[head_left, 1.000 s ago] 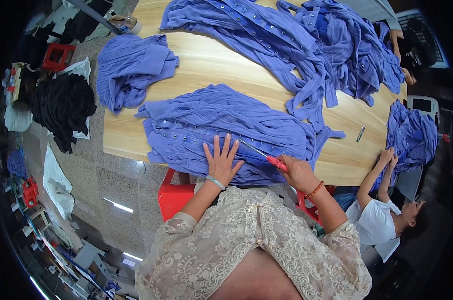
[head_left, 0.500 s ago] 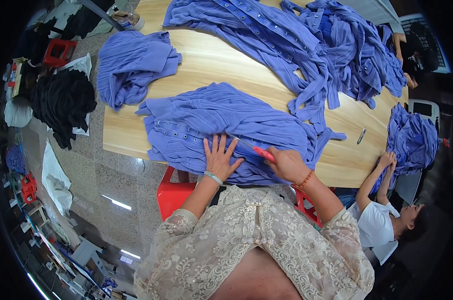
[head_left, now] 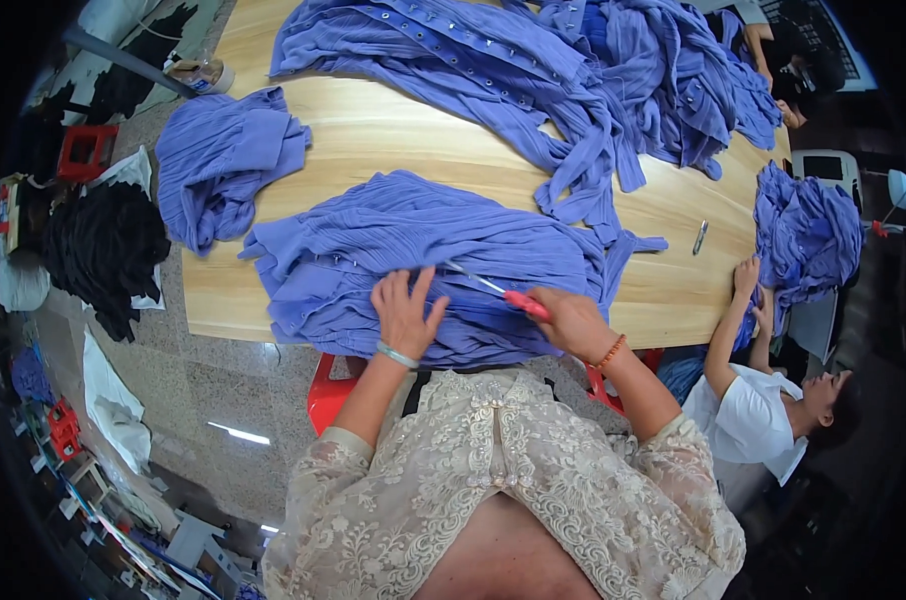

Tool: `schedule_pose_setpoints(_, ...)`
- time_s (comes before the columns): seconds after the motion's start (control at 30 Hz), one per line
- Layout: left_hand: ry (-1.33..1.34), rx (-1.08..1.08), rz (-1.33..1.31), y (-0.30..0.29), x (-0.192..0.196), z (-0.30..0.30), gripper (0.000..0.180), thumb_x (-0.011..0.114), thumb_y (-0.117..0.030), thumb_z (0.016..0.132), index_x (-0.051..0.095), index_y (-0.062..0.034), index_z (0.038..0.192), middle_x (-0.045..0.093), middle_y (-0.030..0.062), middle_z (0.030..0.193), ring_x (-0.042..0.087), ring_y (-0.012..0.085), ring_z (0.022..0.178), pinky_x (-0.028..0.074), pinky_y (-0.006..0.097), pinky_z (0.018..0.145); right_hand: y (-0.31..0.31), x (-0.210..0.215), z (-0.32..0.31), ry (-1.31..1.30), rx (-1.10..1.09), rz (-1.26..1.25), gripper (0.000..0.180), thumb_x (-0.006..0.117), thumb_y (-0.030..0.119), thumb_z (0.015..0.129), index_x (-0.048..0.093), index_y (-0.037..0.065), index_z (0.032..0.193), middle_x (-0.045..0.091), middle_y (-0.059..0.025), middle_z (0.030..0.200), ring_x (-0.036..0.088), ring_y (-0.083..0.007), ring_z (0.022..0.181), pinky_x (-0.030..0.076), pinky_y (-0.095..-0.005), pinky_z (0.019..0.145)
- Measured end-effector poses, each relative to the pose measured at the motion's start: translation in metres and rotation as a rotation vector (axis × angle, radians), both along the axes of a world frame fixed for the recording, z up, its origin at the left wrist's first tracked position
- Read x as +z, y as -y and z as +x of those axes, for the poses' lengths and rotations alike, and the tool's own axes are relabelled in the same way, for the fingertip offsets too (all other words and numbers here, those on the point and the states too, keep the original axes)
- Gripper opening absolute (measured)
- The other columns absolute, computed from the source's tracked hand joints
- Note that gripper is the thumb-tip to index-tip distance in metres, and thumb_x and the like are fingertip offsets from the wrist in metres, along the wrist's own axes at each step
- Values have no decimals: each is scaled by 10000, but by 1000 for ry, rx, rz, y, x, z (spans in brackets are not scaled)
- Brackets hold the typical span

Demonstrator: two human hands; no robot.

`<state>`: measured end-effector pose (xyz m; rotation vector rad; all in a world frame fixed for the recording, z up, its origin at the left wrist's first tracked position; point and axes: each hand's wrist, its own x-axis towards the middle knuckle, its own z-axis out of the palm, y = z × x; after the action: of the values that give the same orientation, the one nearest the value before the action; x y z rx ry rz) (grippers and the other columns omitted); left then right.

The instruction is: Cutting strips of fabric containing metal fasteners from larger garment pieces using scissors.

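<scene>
Looking down through the head view, I see my right grip (head_left: 565,318) wrapped firmly around the red handle of a hand tool with a slim metal shaft (head_left: 523,303). The shaft points away from me and to the left, over the long blue-violet ribbed-fabric garment (head_left: 443,220) that lies across the near edge of the pale wood-grain surface (head_left: 673,295). Its tip is close to my left fingers; whether it touches the cloth I cannot tell. My left grip (head_left: 405,318) is spread, fingers slightly bent and thumb well apart from them, resting on the garment's near part. A pale green bangle (head_left: 398,354) circles my left wrist and an orange-brown beaded bracelet (head_left: 611,351) my right.

Beyond the garment, another blue-violet garment with a row of metal eyelets (head_left: 443,65) stretches along the far side, meeting a rumpled blue-violet heap (head_left: 673,95) to the right. A folded blue-violet bundle (head_left: 218,165) sits at the left edge. A small slender metal tool (head_left: 701,237) lies alone near the right side. Past that edge, a co-worker in a white top (head_left: 738,415) handles crumpled blue-violet cloth (head_left: 811,235). On the floor at left is a black cloth heap (head_left: 108,245).
</scene>
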<state>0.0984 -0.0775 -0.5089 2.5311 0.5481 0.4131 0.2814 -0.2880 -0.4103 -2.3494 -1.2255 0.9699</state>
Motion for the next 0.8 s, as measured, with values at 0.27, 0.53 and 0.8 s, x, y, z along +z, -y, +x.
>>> schedule_pose_setpoints(0.27, -74, -125, 197, -73, -15, 69, 568, 712, -317, 814, 545, -197, 1343, 520, 162, 1313, 480, 341, 1215, 379, 463, 930, 42, 12, -2, 27, -115, -78, 239, 634, 201, 886, 581, 101, 1096, 667, -164, 893, 648, -382, 806, 498, -466, 683)
schedule_pose_setpoints(0.53, -1, -216, 75, 7, 20, 42, 545, 668, -285, 848, 526, -127, 1350, 460, 184, 1402, 394, 407, 1318, 296, 562, 1069, 61, 20, -4, -2, -123, -99, 278, 648, 195, 882, 580, 110, 1138, 665, -167, 890, 636, -389, 800, 490, -467, 698)
schedule_pose_setpoints(0.8, -196, -290, 59, 43, -11, 20, 577, 653, -361, 854, 512, -181, 1383, 379, 86, 1512, 237, 428, 1417, 144, 665, 1103, 62, 23, -2, 54, -35, -158, 233, 628, 240, 891, 570, 96, 1064, 668, -169, 800, 648, -392, 746, 485, -492, 657)
